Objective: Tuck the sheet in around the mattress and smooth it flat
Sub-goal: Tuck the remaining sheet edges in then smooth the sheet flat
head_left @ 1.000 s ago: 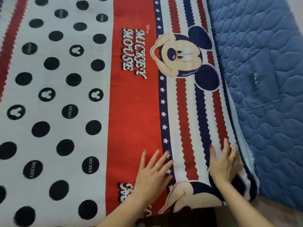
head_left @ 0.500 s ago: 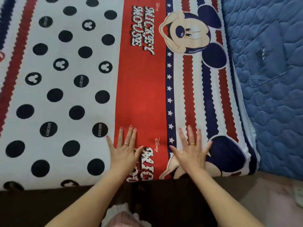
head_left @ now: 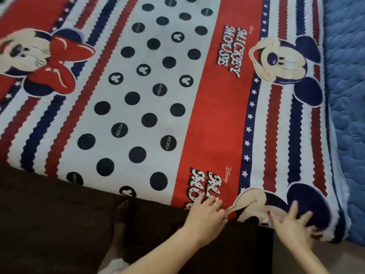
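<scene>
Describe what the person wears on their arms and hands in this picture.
Both forearms are bare, with no sleeves in view. The left hand has a thin gold ring on one of its fingers. The right hand has a ring too, partly blurred. The nails look painted a reddish colour.

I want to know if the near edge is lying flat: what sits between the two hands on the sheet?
In the head view, between the left hand and the right hand lies only sheet: a printed cartoon face, with a small raised fold beside the left hand.
</scene>
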